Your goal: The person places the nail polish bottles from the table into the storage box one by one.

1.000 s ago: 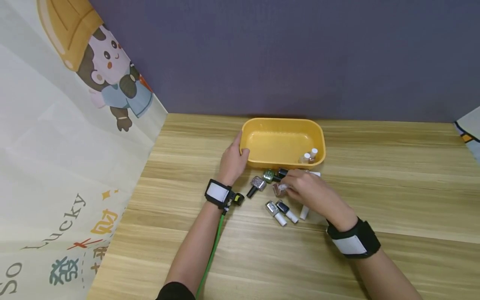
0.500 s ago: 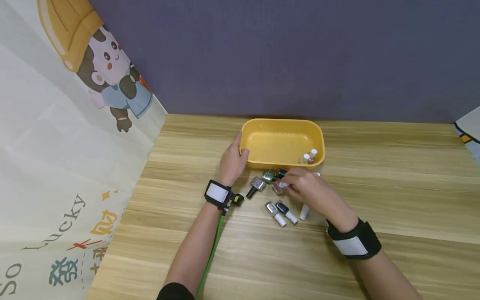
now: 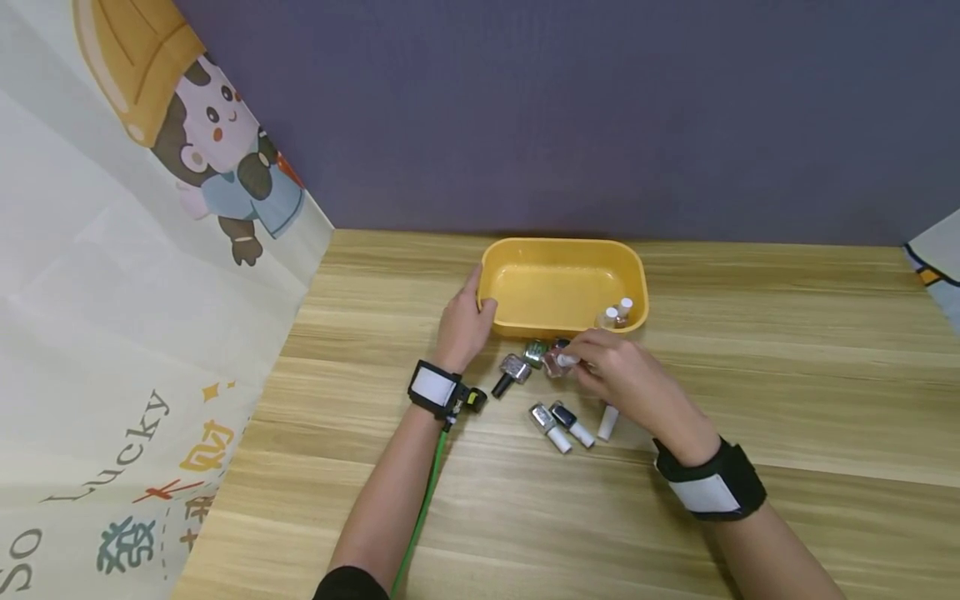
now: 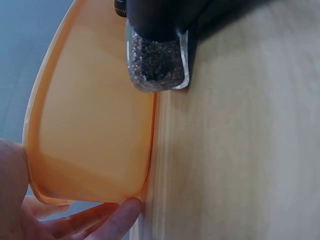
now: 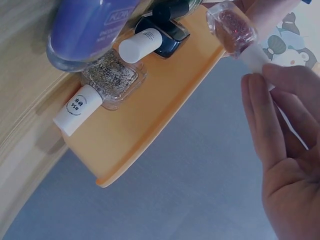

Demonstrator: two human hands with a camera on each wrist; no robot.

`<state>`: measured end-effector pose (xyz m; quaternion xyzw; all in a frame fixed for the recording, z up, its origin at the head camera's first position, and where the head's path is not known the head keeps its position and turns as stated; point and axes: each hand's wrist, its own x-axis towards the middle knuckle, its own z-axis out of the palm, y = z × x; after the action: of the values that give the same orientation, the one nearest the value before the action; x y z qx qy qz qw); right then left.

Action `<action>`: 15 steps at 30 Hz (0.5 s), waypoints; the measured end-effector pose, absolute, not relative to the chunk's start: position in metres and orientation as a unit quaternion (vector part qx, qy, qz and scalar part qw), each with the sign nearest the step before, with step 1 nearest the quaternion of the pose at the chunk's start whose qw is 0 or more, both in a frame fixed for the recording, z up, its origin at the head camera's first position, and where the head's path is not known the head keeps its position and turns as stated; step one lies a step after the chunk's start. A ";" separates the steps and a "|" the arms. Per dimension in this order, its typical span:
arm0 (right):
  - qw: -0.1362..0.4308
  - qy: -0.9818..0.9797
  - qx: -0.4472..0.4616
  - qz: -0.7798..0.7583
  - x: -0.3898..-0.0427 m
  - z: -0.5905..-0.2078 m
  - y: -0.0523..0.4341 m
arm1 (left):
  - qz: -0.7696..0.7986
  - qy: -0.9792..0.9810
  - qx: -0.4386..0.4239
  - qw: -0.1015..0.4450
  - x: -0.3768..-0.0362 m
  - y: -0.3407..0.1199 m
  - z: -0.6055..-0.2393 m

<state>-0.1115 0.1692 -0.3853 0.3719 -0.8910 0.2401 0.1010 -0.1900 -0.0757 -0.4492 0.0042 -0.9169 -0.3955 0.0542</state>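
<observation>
My right hand pinches the white cap of a nail polish bottle between thumb and fingers. In the right wrist view this nail polish bottle has clear glass with pinkish glitter and is raised, cap toward the fingers. My left hand grips the left end of a yellow plastic tub; in the left wrist view its fingers press the tub's end wall. Two white-capped bottles stand in the tub's front right corner. Below the tub lie a green bottle and a black-capped glitter bottle.
Nearer me lie a silver bottle and a dark blue bottle, beside a white cap partly under my right hand. A purple bottle shows in the right wrist view. A grey-blue wall rises behind the tub.
My right hand has lifted the pinkish glitter nail polish bottle slightly up and toward the tub. My left hand stays on the tub's end.
</observation>
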 end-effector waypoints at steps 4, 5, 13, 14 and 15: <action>0.117 -0.887 0.374 0.244 -0.112 -0.386 0.170 | -0.399 -0.915 0.003 0.052 -0.190 -0.076 -0.450; 0.124 -0.886 0.375 0.245 -0.112 -0.387 0.170 | -0.400 -0.915 0.002 0.051 -0.191 -0.076 -0.450; 0.153 -0.878 0.378 0.249 -0.114 -0.386 0.172 | -0.397 -0.916 0.002 0.054 -0.191 -0.076 -0.449; 0.153 -0.878 0.378 0.250 -0.114 -0.386 0.173 | -0.397 -0.916 0.002 0.054 -0.191 -0.076 -0.449; 0.154 -0.879 0.377 0.250 -0.114 -0.386 0.173 | -0.397 -0.916 0.002 0.053 -0.191 -0.076 -0.449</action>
<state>-0.1141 0.1729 -0.3856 0.3768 -0.8787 0.2496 0.1537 -0.1906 -0.0761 -0.4490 0.0023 -0.9163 -0.3968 0.0534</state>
